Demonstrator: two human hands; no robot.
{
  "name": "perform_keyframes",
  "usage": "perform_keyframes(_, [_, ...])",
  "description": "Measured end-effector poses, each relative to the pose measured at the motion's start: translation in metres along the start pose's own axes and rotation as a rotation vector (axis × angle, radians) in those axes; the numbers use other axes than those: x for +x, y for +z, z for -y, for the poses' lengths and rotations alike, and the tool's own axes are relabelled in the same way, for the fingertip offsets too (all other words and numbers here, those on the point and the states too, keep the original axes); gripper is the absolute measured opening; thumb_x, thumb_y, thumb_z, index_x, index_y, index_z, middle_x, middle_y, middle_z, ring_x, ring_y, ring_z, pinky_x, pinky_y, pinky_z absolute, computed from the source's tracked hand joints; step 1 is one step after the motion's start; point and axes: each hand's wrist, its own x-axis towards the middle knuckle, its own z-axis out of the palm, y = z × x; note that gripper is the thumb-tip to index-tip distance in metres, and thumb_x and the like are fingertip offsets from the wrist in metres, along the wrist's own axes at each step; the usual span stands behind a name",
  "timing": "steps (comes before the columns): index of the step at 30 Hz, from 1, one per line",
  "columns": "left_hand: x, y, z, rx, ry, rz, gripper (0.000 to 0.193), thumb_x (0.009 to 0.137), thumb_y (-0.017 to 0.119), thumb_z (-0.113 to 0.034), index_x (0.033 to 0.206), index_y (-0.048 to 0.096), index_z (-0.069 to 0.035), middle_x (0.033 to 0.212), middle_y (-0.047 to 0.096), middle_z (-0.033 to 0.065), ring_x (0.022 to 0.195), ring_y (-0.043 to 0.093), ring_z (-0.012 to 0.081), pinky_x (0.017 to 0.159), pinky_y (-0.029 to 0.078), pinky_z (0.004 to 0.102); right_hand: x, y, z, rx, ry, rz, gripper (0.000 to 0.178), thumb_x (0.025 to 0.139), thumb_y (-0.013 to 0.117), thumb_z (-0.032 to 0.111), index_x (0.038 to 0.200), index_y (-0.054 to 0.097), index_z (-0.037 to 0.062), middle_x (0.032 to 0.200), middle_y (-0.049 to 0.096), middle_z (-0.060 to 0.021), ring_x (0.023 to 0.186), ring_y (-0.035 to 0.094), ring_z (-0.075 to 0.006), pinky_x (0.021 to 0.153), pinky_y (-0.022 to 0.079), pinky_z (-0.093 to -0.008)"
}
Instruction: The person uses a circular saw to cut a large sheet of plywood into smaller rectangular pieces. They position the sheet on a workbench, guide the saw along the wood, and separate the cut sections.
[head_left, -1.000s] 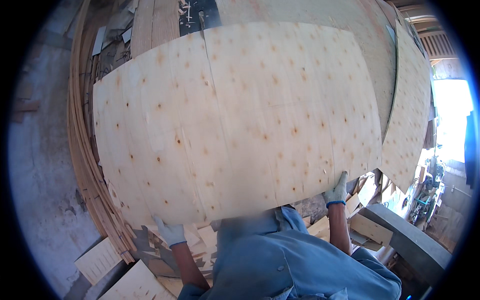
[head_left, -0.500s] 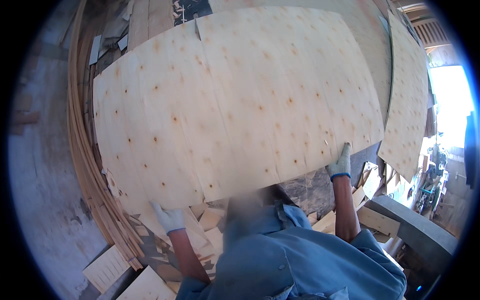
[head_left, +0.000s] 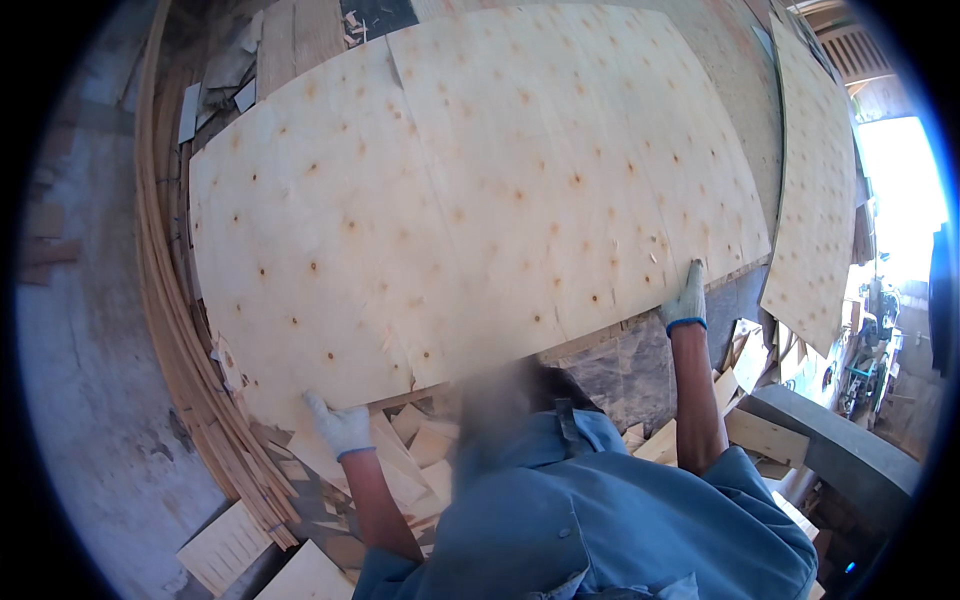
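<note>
A large pale wood veneer sheet point(head_left: 520, 200), dotted with brown knots and split at its far edge, spreads out in front of me. My left hand point(head_left: 342, 425), in a white glove, is closed on its near left corner, thumb on top and the other fingers hidden beneath. Farther right, my right hand point(head_left: 686, 302), gloved in white with a blue cuff, grips the same near edge close to the right corner. Its fingers under the sheet are hidden too. Below the near edge, a thin strip of another board's edge point(head_left: 590, 340) shows.
Long thin wood strips point(head_left: 165, 290) run along the left side. Another knotted veneer sheet point(head_left: 815, 190) lies at the right. Broken veneer scraps point(head_left: 425, 445) litter the floor by my body. A grey beam point(head_left: 835, 435) stands at the lower right.
The sheet's near edge has moved slightly away from me, showing more of the board edge beneath. My right hand has moved a little farther off with it. Both hands keep their grip.
</note>
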Motion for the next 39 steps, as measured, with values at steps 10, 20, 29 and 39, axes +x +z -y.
perform_keyframes(10, [-0.065,0.018,0.049,0.038,-0.141,0.087,0.045,0.102,0.05,-0.028,0.139,0.043,-0.003,0.141,0.049,0.0147,0.132,0.045,0.0342,0.112,0.037,0.0505,0.054,-0.076,-0.005,-0.618,-0.306,0.162,0.055,0.103,0.039,0.046,0.14,0.047,0.0044,0.144,0.05,-0.0098,0.131,0.048,-0.027,0.112,0.037,-0.0401])
perform_keyframes(20, [-0.057,-0.005,0.053,0.16,-0.154,0.124,0.042,0.099,0.056,-0.026,0.135,0.047,-0.006,0.14,0.05,0.0135,0.131,0.046,0.033,0.11,0.039,0.0534,-0.082,0.03,-0.033,0.047,0.128,0.006,0.041,0.103,0.048,0.029,0.131,0.048,0.0005,0.125,0.059,-0.0124,0.111,0.06,-0.0264,0.097,0.049,-0.0352])
perform_keyframes(29, [-0.063,-0.015,0.051,0.191,-0.223,0.198,0.046,0.1,0.054,-0.027,0.138,0.043,-0.004,0.141,0.048,0.0156,0.134,0.043,0.0345,0.111,0.039,0.0538,-0.066,0.02,-0.045,0.003,0.037,-0.032,0.03,0.098,0.058,0.022,0.121,0.057,0.0021,0.121,0.063,-0.0113,0.109,0.063,-0.0279,0.095,0.052,-0.0435])
perform_keyframes(39, [-0.079,0.014,0.048,0.244,-0.191,0.198,0.037,0.102,0.05,-0.027,0.13,0.049,-0.002,0.13,0.057,0.0139,0.118,0.056,0.0249,0.102,0.045,0.0402,-0.074,0.031,-0.045,-0.034,-0.008,-0.021,0.028,0.1,0.053,0.017,0.122,0.056,0.0005,0.119,0.063,-0.0109,0.108,0.062,-0.0266,0.094,0.052,-0.0424])
